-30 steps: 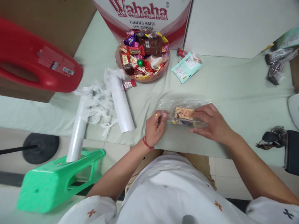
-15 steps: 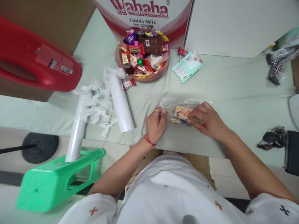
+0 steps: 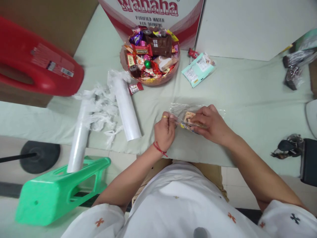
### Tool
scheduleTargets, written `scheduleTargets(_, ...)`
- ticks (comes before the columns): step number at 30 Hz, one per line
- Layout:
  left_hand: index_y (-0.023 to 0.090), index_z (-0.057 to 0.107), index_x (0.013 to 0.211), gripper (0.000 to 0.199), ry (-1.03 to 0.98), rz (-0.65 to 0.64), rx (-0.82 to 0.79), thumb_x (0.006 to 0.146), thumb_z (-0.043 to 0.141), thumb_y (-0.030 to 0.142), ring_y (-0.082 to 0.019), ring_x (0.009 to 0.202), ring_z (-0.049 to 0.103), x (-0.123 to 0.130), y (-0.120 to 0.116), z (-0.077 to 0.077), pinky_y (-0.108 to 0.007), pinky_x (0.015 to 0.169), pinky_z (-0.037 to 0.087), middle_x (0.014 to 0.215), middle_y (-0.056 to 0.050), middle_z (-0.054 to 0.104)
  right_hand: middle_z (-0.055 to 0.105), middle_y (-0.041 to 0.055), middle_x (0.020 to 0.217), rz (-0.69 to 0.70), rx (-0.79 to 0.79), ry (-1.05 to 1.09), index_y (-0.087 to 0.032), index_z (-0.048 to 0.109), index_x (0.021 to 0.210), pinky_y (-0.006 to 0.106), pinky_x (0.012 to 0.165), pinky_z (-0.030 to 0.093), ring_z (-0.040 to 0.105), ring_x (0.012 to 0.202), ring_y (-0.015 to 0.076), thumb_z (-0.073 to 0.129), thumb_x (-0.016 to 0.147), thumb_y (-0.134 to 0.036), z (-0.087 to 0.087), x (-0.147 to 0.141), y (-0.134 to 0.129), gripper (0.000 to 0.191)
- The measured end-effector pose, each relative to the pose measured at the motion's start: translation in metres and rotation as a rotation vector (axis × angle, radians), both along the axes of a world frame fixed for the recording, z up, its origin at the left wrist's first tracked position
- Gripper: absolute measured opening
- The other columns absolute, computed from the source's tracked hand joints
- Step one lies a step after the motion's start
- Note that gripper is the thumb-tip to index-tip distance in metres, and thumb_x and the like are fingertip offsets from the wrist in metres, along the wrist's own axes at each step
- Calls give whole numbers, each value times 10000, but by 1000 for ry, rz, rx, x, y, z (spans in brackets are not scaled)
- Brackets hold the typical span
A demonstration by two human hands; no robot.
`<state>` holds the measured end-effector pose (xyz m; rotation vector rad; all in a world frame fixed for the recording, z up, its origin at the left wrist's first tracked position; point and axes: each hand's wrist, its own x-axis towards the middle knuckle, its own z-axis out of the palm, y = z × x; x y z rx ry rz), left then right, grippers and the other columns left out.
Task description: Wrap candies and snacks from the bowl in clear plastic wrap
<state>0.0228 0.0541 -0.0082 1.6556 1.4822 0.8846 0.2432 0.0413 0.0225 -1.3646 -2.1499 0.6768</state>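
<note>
A clear plastic bag (image 3: 178, 108) lies near the table's front edge between my hands. Inside or under its film show a tan, biscuit-like snack (image 3: 188, 116) and a dark packet with yellow and blue print (image 3: 184, 125). My left hand (image 3: 165, 130), with a ring and a red cord bracelet, is closed in a pinch on the bag's left end. From the right, my right hand (image 3: 210, 124) has its fingers curled over the bag and the snack, covering much of both. Its fingertips are partly hidden by the film.
A bowl (image 3: 163, 80) heaped with wrapped sweets stands before a Wahaha box (image 3: 188, 23). Right of it lies a mint-green packet (image 3: 196, 71). On the left are two plastic bag rolls (image 3: 127, 112) (image 3: 78, 142), a red jug (image 3: 61, 62) and a green holder (image 3: 42, 198). Keys (image 3: 288, 145) lie far right.
My right hand has shifted left and slightly up over the bag, covering more of the snack. My left hand keeps its pinch in nearly the same place.
</note>
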Motion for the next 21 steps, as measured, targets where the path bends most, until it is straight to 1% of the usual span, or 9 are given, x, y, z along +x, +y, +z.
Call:
scheduleTargets(2, 249, 490, 917, 270, -21, 5, -12, 1093, 363, 410, -147, 683, 733, 0, 0, -2, -264, 674, 535, 795, 11, 739, 665, 83, 981, 33, -42, 28, -229, 703, 915, 399, 846, 416, 488, 894, 237, 641, 947, -298, 3, -3, 5, 98)
scheduleTargets(4, 256, 456, 922, 262, -55, 5, -40, 1096, 354, 423, -146, 698, 744, 0, -1, -4, -258, 667, 543, 811, 15, 747, 669, 65, 921, 24, -103, 83, -222, 683, 892, 371, 824, 426, 523, 867, 220, 611, 953, -286, 7, -4, 9, 114)
scheduleTargets(7, 261, 436, 932, 248, -67, -9, -61, 1094, 355, 430, -153, 734, 757, -2, 0, -7, -260, 678, 550, 837, 10, 760, 645, 16, 773, -68, -248, 109, -216, 654, 873, 306, 691, 406, 539, 710, 169, 590, 957, -333, 13, 0, 11, 157)
scheduleTargets(9, 258, 449, 929, 251, -36, -27, -48, 1091, 360, 428, -160, 741, 756, -3, 2, -7, -269, 695, 545, 822, 3, 758, 597, -11, 677, -151, -338, 73, -214, 638, 819, 284, 607, 352, 489, 615, 140, 611, 947, -393, 14, 4, 11, 222)
scheduleTargets(11, 253, 473, 908, 274, 12, -62, -24, 1088, 365, 429, -164, 715, 743, -4, 4, -6, -274, 704, 529, 763, 5, 742, 522, -31, 609, -212, -407, 64, -212, 624, 772, 273, 564, 307, 427, 573, 123, 644, 927, -467, 12, 10, 10, 299)
scheduleTargets(13, 249, 497, 877, 304, 71, -104, 0, 1084, 371, 431, -165, 672, 720, -6, 6, -4, -276, 695, 505, 692, 13, 715, 458, -44, 584, -237, -478, 122, -212, 617, 755, 265, 538, 280, 376, 556, 111, 662, 908, -531, 9, 15, 10, 357)
scheduleTargets(15, 246, 516, 856, 320, 129, -117, 4, 1079, 378, 430, -171, 633, 697, -6, 8, -2, -277, 674, 480, 640, 16, 688, 422, -53, 580, -238, -544, 203, -211, 615, 759, 259, 519, 262, 345, 545, 104, 669, 892, -570, 5, 19, 11, 387)
scheduleTargets(18, 242, 544, 845, 325, 196, -81, -21, 1066, 392, 425, -192, 615, 680, -6, 9, 1, -285, 653, 458, 601, 3, 659, 399, -57, 579, -255, -588, 260, -209, 608, 750, 257, 504, 244, 328, 539, 99, 682, 870, -589, 3, 20, 13, 406)
scheduleTargets(21, 240, 567, 832, 322, 226, -53, -40, 1052, 409, 414, -207, 620, 675, -5, 9, 1, -288, 631, 440, 595, -12, 642, 381, -59, 571, -313, -614, 272, -207, 589, 723, 261, 492, 228, 317, 535, 98, 692, 854, -598, 0, 19, 12, 424)
